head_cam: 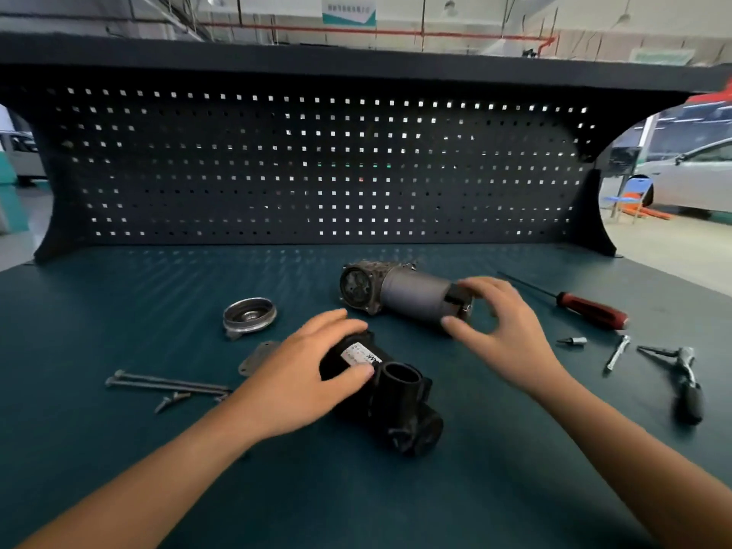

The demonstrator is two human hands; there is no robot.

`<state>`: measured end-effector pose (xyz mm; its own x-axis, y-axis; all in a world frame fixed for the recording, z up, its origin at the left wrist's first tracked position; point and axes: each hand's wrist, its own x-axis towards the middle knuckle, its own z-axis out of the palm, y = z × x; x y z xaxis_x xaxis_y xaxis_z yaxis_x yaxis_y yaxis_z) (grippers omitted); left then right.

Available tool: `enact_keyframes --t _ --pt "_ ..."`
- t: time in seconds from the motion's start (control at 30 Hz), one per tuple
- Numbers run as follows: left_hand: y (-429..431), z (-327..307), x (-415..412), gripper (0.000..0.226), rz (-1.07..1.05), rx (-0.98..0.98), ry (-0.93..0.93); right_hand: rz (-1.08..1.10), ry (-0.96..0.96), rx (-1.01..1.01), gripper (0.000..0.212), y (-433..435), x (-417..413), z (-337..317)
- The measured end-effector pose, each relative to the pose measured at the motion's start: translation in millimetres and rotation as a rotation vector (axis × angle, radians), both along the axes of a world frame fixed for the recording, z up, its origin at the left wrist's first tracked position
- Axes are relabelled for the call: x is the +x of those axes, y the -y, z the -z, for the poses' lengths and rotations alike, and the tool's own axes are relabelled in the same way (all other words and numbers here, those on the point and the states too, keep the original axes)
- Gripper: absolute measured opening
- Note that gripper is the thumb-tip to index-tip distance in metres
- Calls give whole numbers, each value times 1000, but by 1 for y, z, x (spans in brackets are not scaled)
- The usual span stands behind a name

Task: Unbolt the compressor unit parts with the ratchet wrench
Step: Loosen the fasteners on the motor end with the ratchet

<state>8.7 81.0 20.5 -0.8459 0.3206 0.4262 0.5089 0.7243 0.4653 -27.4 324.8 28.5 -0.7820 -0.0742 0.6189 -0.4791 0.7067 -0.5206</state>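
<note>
Right now the left hand [305,378] grips the black housing [400,410] lying on the green table [119,311], thumb and fingers curled over its labelled end. The right hand [503,330] curls round the right end of the grey motor cylinder [412,295] just behind. The ratchet wrench [685,382] lies far right, well apart from both hands. Long bolts [166,384] lie to the left.

The left hand [301,386] covers much of the housing [400,414], whose label [358,356] is half hidden and too small to read. The right hand [503,330] is blurred over the motor [412,297] end; whether it grips is unclear. The ratchet [687,374] handle is smeared.
</note>
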Motion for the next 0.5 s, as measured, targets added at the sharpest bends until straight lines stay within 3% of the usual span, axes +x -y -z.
enact_keyframes --t 0.1,0.2,0.3,0.37,0.5 --pt "-21 9 13 75 40 -144 93 122 252 -55 77 -19 -56 -8" --pt "-26 12 15 60 -4 -93 31 119 405 -3 82 -16 -88 3" --pt "-19 11 20 48 10 -34 54 220 350 -4 68 -7 -89 16" --pt "-13 10 26 43 26 -33 82 326 263 101 63 -1 -78 19" --pt "-5 1 35 56 -27 -64 135 327 128 240 72 22 -40 27"
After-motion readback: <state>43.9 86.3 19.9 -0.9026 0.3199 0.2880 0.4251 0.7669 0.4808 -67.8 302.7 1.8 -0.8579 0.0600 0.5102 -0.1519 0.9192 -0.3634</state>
